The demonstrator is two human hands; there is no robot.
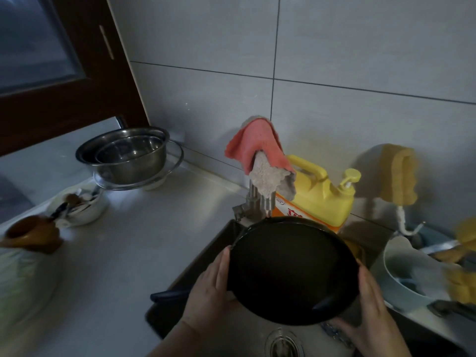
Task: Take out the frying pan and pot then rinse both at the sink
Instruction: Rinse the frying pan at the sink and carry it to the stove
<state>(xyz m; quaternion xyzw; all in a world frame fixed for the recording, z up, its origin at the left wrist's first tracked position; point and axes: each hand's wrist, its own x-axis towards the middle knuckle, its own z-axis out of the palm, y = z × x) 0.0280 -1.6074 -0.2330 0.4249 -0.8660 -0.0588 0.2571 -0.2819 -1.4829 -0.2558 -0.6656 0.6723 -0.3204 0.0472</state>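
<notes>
While the frying pan [293,269] hangs tilted over the sink [206,256], just below the faucet [257,199], the left hand [211,287] and right hand [373,307] clamp its opposite rims, equally near. A dark handle [167,296] juts left. Far left, nested steel bowls [123,153] look empty; no pot is identifiable.

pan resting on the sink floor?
No, both hands, left and right, hold the frying pan tilted above the drain.

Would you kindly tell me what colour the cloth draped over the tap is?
Pink cloth, seen in the head view.
</notes>
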